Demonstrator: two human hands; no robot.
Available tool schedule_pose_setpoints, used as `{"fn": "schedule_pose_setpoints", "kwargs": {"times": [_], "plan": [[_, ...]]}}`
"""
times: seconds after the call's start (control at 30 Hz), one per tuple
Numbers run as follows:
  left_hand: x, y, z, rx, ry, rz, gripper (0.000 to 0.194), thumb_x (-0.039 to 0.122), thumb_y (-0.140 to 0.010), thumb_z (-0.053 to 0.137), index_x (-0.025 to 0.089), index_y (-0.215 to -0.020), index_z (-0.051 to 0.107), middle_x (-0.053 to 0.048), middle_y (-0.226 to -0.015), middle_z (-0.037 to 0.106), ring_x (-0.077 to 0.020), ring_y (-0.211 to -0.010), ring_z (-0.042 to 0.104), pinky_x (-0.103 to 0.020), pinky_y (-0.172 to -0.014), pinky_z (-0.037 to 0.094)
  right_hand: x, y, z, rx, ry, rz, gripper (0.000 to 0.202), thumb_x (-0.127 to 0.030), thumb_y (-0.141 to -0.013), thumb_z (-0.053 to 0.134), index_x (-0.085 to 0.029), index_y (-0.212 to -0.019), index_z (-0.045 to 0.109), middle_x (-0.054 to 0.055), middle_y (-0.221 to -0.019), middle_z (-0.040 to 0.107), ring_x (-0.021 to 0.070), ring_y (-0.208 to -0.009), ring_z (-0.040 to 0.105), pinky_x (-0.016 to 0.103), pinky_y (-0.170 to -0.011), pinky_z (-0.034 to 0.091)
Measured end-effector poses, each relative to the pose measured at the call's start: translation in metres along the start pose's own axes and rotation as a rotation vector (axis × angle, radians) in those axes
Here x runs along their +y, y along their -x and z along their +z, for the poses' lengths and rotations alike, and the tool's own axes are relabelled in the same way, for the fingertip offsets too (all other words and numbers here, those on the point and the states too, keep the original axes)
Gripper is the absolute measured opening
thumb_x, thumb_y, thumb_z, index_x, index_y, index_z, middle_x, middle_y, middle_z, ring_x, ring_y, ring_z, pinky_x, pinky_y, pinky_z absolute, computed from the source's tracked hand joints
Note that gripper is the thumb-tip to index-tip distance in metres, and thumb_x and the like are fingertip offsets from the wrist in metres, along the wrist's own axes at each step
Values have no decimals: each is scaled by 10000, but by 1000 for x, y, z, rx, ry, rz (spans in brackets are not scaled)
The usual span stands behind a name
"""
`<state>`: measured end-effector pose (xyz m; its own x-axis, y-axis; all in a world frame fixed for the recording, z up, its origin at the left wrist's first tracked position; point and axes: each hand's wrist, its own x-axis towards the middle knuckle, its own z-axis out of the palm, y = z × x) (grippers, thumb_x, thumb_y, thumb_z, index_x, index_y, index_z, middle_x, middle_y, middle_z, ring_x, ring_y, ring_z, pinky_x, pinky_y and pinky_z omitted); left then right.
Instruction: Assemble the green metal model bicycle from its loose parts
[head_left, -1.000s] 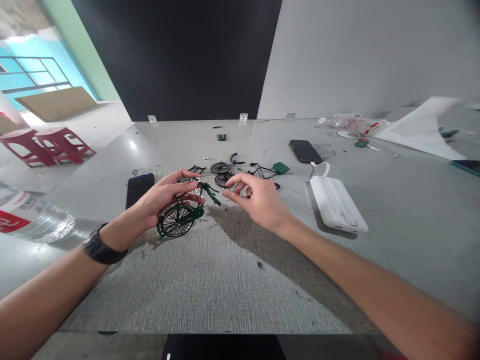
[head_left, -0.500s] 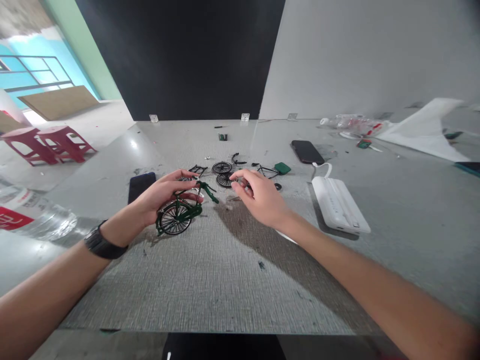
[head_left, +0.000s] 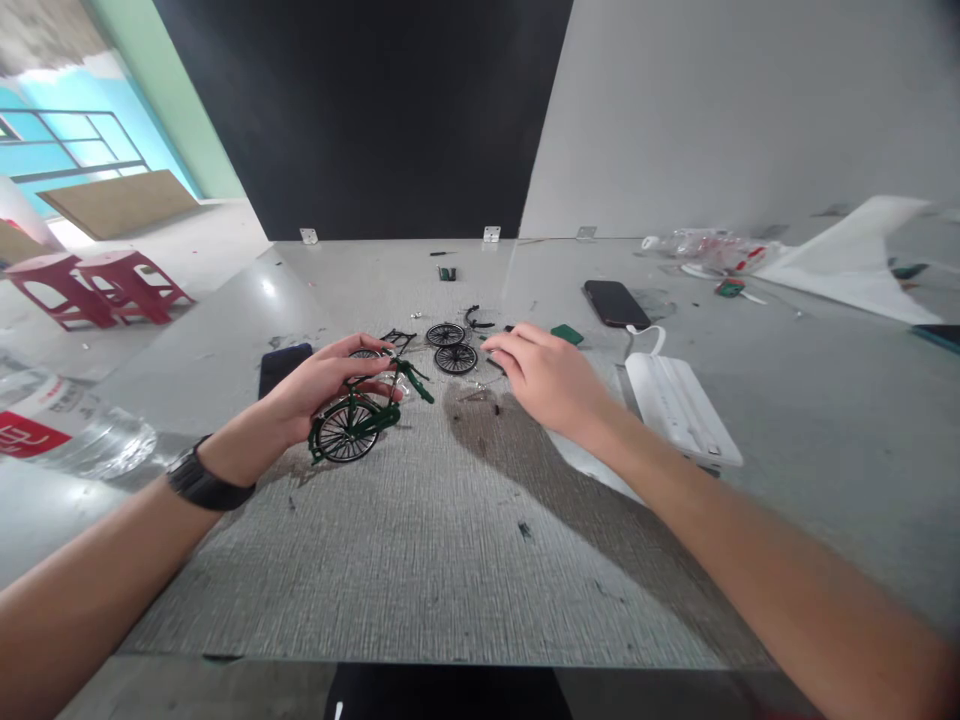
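My left hand (head_left: 319,385) is closed around a green model bicycle (head_left: 367,425), a frame with handlebar and a spoked rear wheel; no front wheel shows on it. My right hand (head_left: 551,380) hovers low over small parts, palm down, fingers bent and slightly apart, with nothing visible in them. Its thumb is largely hidden. Just left of its fingertips lie two black spoked wheels (head_left: 455,358), one behind the other. A thin black part (head_left: 495,366) is under the fingertips, and a tiny black piece (head_left: 496,409) lies nearer me. Behind the right hand is a green plate (head_left: 567,333).
A black phone (head_left: 615,303) and a white power bank (head_left: 681,408) with a cable lie right. Another phone (head_left: 283,368) is beside my left hand. A water bottle (head_left: 71,425) lies at left. A curved black part (head_left: 477,318) and a small green piece (head_left: 447,273) lie farther back.
My right hand has moved right, away from the wheels, and now covers the thin black frame part. My left hand still holds the bicycle, shifted very slightly.
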<state>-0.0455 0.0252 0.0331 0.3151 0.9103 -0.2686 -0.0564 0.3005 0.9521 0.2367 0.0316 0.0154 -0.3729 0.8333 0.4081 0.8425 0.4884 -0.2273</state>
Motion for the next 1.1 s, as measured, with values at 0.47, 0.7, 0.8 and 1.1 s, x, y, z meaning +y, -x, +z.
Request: {"fn": "schedule_pose_setpoints", "kwargs": {"times": [0.47,0.7,0.8,1.1], "plan": [[0,-3,-3,1,-8,-51,309,245,-807,802,243,-1067,634,-77,-885,764,-238,-791,765,-254,-570,596,23,-6,2,27,181,81,301,-182,-1003,446,-199,-1073,739,95,-1034,662,194,-754,614,334,-633,413],[3,1,1,-26,-21,-42,275,248,-820,792,235,-1043,632,-73,-906,757,-224,-792,763,-258,-607,609,33,-6,9,8,157,95,316,-204,-1012,433,-216,-1068,744,86,-1030,665,187,-748,608,328,-630,404],[2,0,-1,-26,-18,-59,313,268,-805,812,240,-1057,630,-76,-938,761,-206,-755,758,-241,-583,596,34,-6,15,-7,118,81,322,-213,-1015,421,-217,-1075,737,84,-1044,670,181,-748,610,325,-635,411],[3,-7,-14,-20,-43,-64,343,278,-787,823,246,-1075,639,-74,-869,756,-256,-838,764,-268,-591,589,25,-8,16,11,49,35,308,-223,-1011,426,-198,-1084,724,95,-1066,675,194,-802,628,329,-681,438]]}}
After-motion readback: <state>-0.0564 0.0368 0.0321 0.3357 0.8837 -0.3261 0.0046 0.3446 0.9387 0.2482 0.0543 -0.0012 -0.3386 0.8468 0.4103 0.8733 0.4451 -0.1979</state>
